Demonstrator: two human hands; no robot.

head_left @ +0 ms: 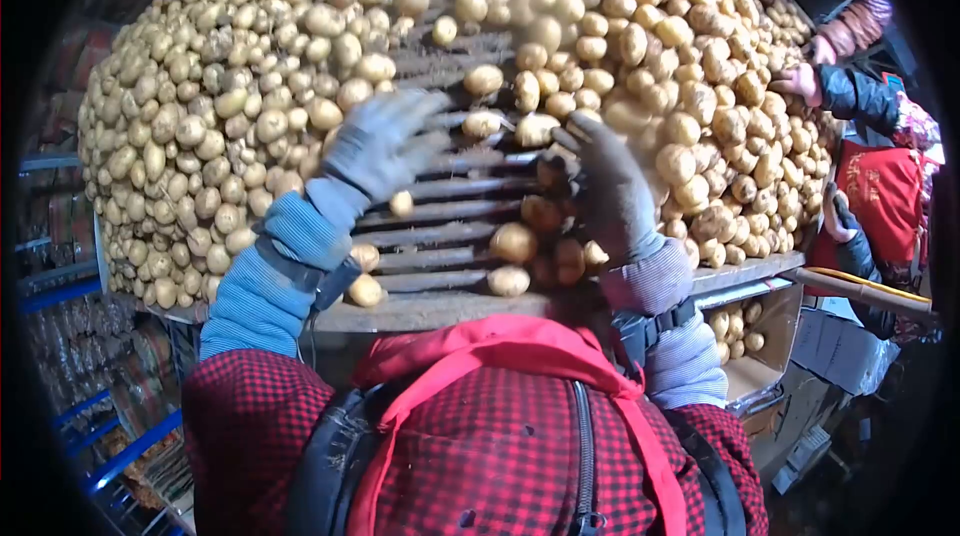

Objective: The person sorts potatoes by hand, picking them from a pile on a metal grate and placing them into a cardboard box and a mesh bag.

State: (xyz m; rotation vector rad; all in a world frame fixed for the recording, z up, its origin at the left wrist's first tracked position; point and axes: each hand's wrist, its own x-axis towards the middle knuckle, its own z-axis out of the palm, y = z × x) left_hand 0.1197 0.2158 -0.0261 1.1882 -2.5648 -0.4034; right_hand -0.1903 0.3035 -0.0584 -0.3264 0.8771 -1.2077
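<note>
Both my hands wear grey gloves over a slatted sorting table heaped with potatoes. My left hand has its fingers spread and somewhat blurred, beside the left heap of potatoes, holding nothing. My right hand lies with fingers extended along the edge of the right heap, palm side turned inward and partly hidden. Between the hands, a few potatoes rest on the bare slats. One small potato sits just below my left hand.
Below the table at right, a box holds potatoes. Co-workers' gloved hands reach onto the heap from the right, near a red apron. Blue metal bars and filled bags stand at left.
</note>
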